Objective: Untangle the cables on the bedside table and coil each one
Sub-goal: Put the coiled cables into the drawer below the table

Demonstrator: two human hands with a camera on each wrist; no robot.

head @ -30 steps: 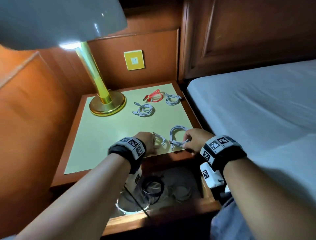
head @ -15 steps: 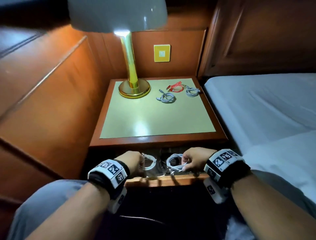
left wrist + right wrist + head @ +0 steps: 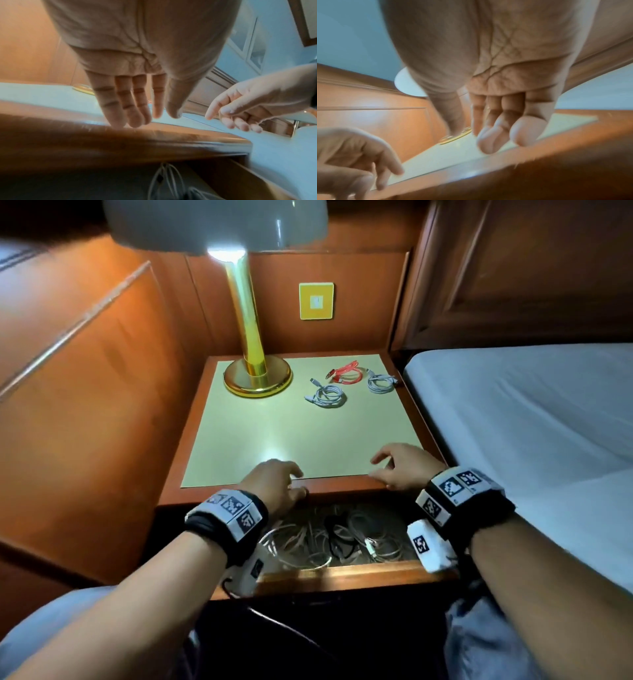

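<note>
Both hands empty, left hand (image 3: 274, 484) and right hand (image 3: 404, 465) spread loosely over the table's (image 3: 239, 453) 6 o'clock edge; three coiled cables (image 3: 327, 396) lay at 1 o'clock; risk: reaching carelessly could snag the drawer tangle (image 3: 329, 539) below, knotting it tighter.

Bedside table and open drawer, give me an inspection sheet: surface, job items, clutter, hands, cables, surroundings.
Surface: bedside table, pale green top, wooden rim.
Job's things: red coil, white coil and second white coil lie coiled at the back.
Clutter: nothing seen.
Grippers: left hand and right hand both empty, fingers relaxed at the front edge.
Cables: loose pile in the open drawer.
Surroundings: brass lamp, wall switch, bed.
</note>
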